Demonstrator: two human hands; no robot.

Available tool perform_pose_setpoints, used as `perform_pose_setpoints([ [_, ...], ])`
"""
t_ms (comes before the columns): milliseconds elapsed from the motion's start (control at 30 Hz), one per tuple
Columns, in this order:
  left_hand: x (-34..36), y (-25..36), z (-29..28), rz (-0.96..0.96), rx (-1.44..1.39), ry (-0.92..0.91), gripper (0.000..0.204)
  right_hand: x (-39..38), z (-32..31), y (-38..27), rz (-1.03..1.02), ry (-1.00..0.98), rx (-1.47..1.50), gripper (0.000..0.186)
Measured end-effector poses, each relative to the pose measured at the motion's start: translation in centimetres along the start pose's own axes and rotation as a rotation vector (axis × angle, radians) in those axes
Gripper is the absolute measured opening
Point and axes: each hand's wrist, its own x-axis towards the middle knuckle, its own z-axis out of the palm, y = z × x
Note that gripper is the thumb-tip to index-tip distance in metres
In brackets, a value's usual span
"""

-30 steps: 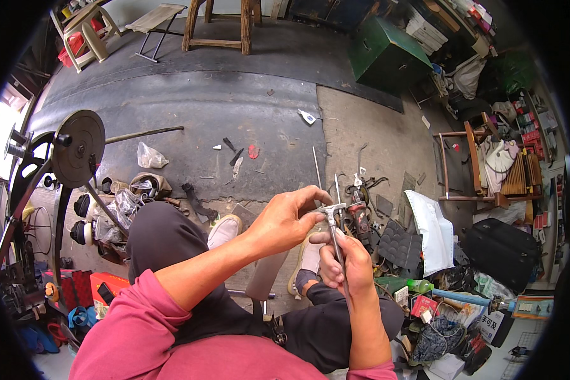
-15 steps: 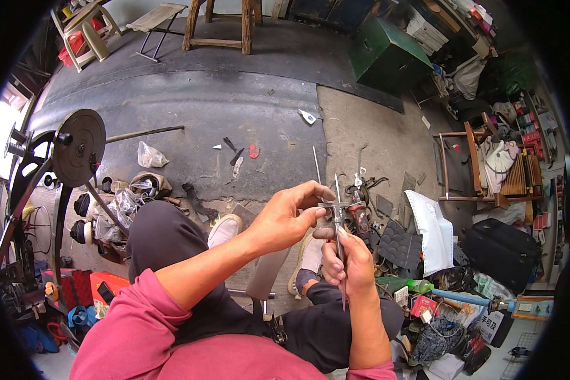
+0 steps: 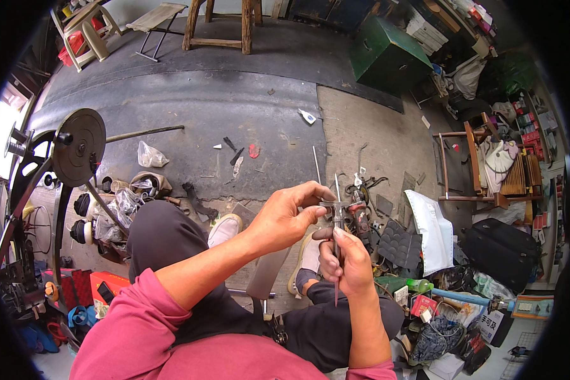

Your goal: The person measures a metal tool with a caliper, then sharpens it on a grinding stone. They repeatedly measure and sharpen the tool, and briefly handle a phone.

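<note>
1. Floor: dark mat [image 3: 171, 114], scuffed, strewn with scraps; a paler bare floor strip [image 3: 348, 136] adjoins at right.
2. Far side: wooden stool [image 3: 217, 43], folding stool [image 3: 156, 17] with fabric seat, and green chest [image 3: 389, 56].
3. Left side: black-framed machine with a round wheel [image 3: 79, 140]; near it, a clear plastic bag [image 3: 151, 155].
4. Right side: white pouch [image 3: 432, 233] and black bag [image 3: 501, 247] among mixed clutter.
5. Small metal piece [image 3: 344, 204]: crosswise at the left fingertips, just beyond the right hand; left hand [image 3: 291, 214] pinches its near-left end.
6. Slim metal tool [image 3: 337, 218]: roughly upright in view, grasped by the right hand [image 3: 348, 259], tapered end projecting below; it meets the piece, whether through or against it cannot be told.
</note>
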Motion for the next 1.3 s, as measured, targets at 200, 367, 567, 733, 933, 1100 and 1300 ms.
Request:
perform_pose_setpoints([
  [200, 0.2, -0.4, -0.4, -0.004, -0.011, 0.034, 0.023, 0.2, 0.2, 0.0, -0.023, 0.062, -0.066, 0.04],
  [367, 0.3, -0.4, -0.6, -0.059, -0.019, 0.042, 0.019, 0.2, 0.4, 0.0, -0.055, 0.074, -0.098, 0.04],
  [567, 0.3, -0.3, -0.7, -0.066, 0.016, 0.039, 0.017, 0.3, 0.6, 0.4, -0.073, 0.09, -0.111, 0.038],
  [733, 0.5, -0.6, -0.7, -0.038, -0.002, 0.092, 0.014, 0.4, 0.5, 0.6, -0.091, 0.079, -0.127, 0.038],
  [933, 1.0, -0.8, -1.3, -0.071, -0.143, 0.116, 0.012, 0.5, 0.6, 0.6, -0.06, 0.075, -0.146, 0.042],
  [1100, 1.0, -0.3, -2.2, -0.196, -0.24, 0.135, 0.009, 0.5, 0.6, 0.6, -0.055, 0.067, -0.145, 0.044],
  [1300, 1.1, -0.2, -2.4, -0.183, -0.386, 0.034, 0.024, 0.3, 0.0, 0.4, -0.013, 0.043, -0.044, 0.046],
])
